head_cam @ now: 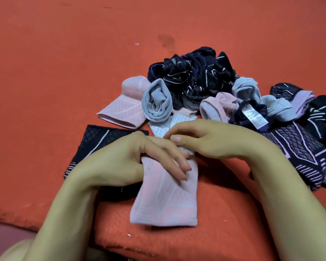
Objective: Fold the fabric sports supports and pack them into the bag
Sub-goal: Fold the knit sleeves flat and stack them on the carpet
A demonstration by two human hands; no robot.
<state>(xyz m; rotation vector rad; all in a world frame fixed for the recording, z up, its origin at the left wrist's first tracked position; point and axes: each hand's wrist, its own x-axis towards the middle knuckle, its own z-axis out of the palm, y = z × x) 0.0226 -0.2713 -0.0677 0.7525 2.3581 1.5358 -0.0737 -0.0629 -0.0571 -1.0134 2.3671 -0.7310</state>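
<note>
Fold step in hand, packing not begun; no bag in view; pink support (166, 200) lies flat at 6 o'clock on the red cloth (64, 72), heap (196, 80) of unfolded ones at 12; left hand (139, 162) grips its top edge, fingers curled over; right hand (211, 140) pinches the same end, thumb and forefinger narrow; next move likely needs that end brought down toward 6, edges matched.

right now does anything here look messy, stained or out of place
Yes. A dark stain marks the orange cloth beyond the heap of supports, which lies tangled and unfolded. One dark support lies with its white care label showing. No bag is in view.
</note>
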